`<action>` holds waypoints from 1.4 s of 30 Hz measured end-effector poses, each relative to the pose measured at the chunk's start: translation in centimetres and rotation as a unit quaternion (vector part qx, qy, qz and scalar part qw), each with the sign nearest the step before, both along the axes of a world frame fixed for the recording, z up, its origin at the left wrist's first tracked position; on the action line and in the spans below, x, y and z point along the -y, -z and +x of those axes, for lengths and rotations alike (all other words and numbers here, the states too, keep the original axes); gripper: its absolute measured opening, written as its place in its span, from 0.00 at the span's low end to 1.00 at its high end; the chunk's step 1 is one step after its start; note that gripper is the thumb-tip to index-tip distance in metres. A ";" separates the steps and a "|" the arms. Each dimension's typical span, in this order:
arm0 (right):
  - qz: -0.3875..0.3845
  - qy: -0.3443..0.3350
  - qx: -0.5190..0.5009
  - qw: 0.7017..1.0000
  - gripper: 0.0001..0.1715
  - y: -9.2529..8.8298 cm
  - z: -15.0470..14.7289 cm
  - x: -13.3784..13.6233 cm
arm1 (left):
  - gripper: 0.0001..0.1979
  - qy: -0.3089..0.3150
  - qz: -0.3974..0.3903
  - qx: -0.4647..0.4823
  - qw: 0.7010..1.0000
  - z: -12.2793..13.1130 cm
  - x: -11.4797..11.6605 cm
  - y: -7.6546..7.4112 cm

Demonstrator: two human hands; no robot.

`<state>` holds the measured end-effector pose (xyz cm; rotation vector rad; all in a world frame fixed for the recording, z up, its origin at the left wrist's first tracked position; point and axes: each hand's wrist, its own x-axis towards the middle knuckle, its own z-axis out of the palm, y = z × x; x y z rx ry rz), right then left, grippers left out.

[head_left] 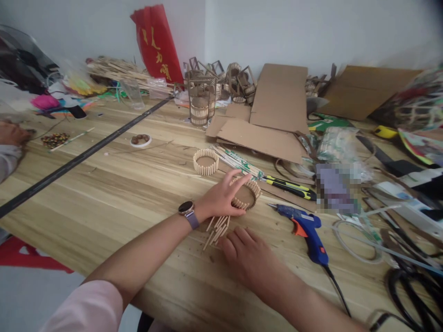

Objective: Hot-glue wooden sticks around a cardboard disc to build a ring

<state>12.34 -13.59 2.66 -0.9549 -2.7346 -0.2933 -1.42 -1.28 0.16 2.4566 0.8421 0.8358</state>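
My left hand (pixel 224 196), with a watch at its wrist, spans a small round basket (pixel 255 188) walled with short upright wooden sticks. Its thumb lies on the near side and its fingers on the far side. Close below, my right hand (pixel 245 251) is curled down beside a pile of loose short sticks (pixel 218 228); its fingertips are mostly hidden, so what they pinch cannot be seen. A second round stick-walled basket (pixel 206 162) stands beyond my left hand. To the right, a blue glue gun (pixel 306 230) lies on its side, nozzle toward the held basket.
Behind the basket lie packaged sticks (pixel 238 161) and a black-and-yellow utility knife (pixel 290 185). Cardboard (pixel 263 138) and finished lantern-like frames (pixel 201 99) stand farther back. Black scissors (pixel 411 290) lie at right. Another person's hand (pixel 14 133) rests at far left.
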 end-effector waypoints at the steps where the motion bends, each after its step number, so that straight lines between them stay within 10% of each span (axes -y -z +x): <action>1: -0.015 0.003 -0.006 1.000 0.05 0.0 0.2 -0.1 | 0.54 -0.001 -0.001 -0.001 1.000 0.0 0.0 0.0; 14: -0.152 0.138 -0.240 0.949 0.08 -6.0 6.5 -4.0 | 0.53 0.007 0.028 0.005 1.000 0.0 -0.1 0.0; 26: -0.166 0.155 -0.185 0.956 0.15 -0.3 6.5 -6.3 | 0.52 0.011 0.001 0.010 1.000 0.1 -0.2 0.1; 42: -0.086 0.128 -0.153 0.976 0.17 0.7 5.7 -6.4 | 0.51 0.024 0.008 0.024 0.999 0.0 -0.2 0.2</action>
